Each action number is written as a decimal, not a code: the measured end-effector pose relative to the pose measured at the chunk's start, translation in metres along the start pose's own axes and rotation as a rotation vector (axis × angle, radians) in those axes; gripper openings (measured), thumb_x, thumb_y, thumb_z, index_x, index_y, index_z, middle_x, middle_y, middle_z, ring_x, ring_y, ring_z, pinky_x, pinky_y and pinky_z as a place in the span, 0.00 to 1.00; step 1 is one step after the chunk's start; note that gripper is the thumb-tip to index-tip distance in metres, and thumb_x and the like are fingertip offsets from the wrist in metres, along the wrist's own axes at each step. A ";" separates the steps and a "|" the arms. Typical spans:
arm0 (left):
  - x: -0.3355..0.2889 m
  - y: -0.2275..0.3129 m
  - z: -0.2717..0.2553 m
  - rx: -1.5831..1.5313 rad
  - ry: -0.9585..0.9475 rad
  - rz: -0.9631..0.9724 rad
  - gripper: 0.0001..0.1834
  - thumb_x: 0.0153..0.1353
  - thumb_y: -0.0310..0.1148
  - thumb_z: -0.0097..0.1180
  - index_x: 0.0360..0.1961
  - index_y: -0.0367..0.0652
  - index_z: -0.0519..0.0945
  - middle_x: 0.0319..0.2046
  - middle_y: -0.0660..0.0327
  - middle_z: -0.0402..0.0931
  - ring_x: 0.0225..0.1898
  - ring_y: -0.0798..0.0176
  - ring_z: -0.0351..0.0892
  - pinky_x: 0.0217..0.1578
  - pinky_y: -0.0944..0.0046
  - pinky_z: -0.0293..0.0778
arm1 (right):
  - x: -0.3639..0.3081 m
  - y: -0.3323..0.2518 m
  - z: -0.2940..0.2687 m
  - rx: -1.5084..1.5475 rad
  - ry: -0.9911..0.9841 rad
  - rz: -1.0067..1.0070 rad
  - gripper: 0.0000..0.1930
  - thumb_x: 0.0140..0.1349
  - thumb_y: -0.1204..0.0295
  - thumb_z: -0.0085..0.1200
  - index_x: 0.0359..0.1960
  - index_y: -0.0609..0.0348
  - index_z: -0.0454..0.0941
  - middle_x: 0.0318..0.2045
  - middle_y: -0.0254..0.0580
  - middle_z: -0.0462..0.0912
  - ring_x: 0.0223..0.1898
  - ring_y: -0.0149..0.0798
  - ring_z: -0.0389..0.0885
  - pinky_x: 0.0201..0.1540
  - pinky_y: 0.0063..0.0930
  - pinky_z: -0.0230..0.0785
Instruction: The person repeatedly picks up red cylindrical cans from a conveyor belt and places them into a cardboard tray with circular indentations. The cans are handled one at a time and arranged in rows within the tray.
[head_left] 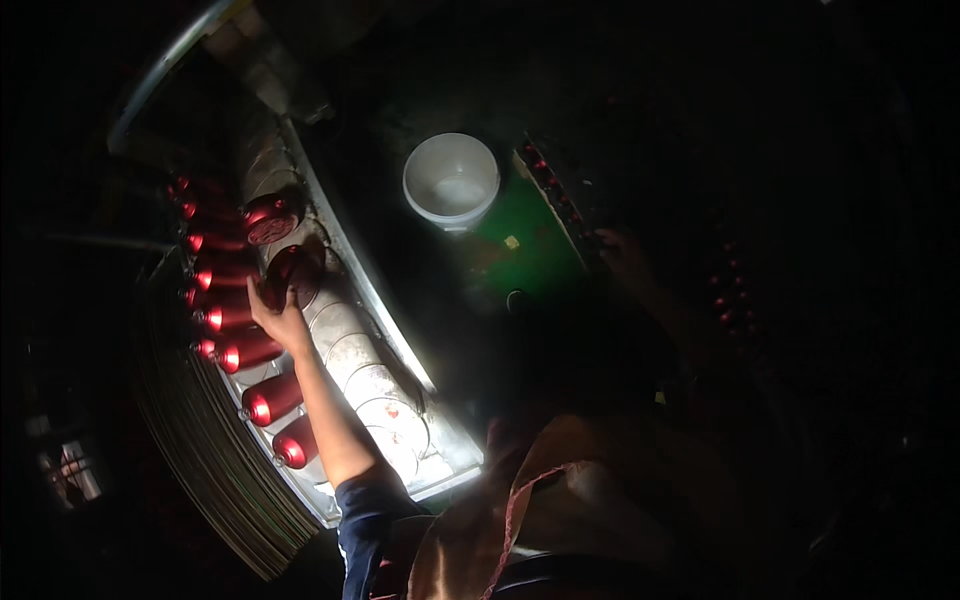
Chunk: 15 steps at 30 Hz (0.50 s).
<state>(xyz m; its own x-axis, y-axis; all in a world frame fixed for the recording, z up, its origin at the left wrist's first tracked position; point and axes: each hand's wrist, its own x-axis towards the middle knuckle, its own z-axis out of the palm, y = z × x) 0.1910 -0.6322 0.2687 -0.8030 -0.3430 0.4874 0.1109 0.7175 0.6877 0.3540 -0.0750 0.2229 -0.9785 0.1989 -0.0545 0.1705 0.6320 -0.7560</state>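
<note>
My left hand (281,318) reaches up the long metal tray and is closed around the lower side of a dark red bottle-shaped metal container (296,272). Just beyond it another red container (271,218) lies on the tray, its round end toward me. A row of shiny red containers (247,349) with narrow necks lies along the tray's left side. In deep shadow to the right, my right hand (622,252) is beside the edge of a box (556,200) holding several small red pieces. Darkness hides how its fingers are bent.
The metal tray (375,310) has a raised right rim and round outlines on its brightly lit near end. Beyond it, a white bucket (451,180) stands near a green floor patch (515,270). A stack of thin sheets (205,440) borders the tray's left. More red objects (733,290) glint at right.
</note>
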 end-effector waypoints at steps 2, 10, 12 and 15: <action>-0.025 0.042 0.014 -0.184 -0.011 -0.120 0.30 0.54 0.14 0.55 0.60 0.34 0.70 0.54 0.49 0.72 0.56 0.54 0.72 0.58 0.59 0.69 | -0.048 0.026 -0.028 -0.044 0.064 0.137 0.21 0.61 0.76 0.55 0.58 0.51 0.74 0.54 0.45 0.75 0.54 0.46 0.75 0.57 0.36 0.68; -0.243 0.168 0.151 -0.625 -1.102 -0.381 0.16 0.63 0.16 0.48 0.52 0.31 0.77 0.48 0.56 0.79 0.50 0.64 0.77 0.55 0.66 0.70 | -0.161 0.121 -0.082 0.090 0.101 0.637 0.23 0.61 0.73 0.54 0.60 0.52 0.72 0.56 0.48 0.73 0.60 0.46 0.70 0.61 0.41 0.67; -0.292 0.208 0.180 -0.501 -1.309 -0.235 0.13 0.63 0.19 0.52 0.49 0.33 0.80 0.46 0.58 0.80 0.49 0.66 0.78 0.51 0.68 0.72 | -0.193 0.170 -0.095 0.030 0.259 0.621 0.23 0.59 0.74 0.55 0.59 0.54 0.72 0.55 0.50 0.75 0.59 0.49 0.71 0.61 0.41 0.66; -0.342 0.276 0.240 -0.283 -1.610 -0.212 0.16 0.59 0.23 0.57 0.49 0.39 0.82 0.47 0.59 0.82 0.48 0.68 0.78 0.47 0.68 0.72 | -0.218 0.248 -0.119 0.042 0.573 0.551 0.23 0.52 0.76 0.59 0.53 0.60 0.77 0.48 0.54 0.80 0.51 0.53 0.78 0.57 0.41 0.70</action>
<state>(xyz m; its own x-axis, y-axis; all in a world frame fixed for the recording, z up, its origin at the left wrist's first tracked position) 0.3560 -0.1716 0.1628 -0.5413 0.6582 -0.5232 -0.1222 0.5541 0.8235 0.6230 0.1275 0.1248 -0.5408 0.8361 -0.0924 0.5970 0.3042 -0.7423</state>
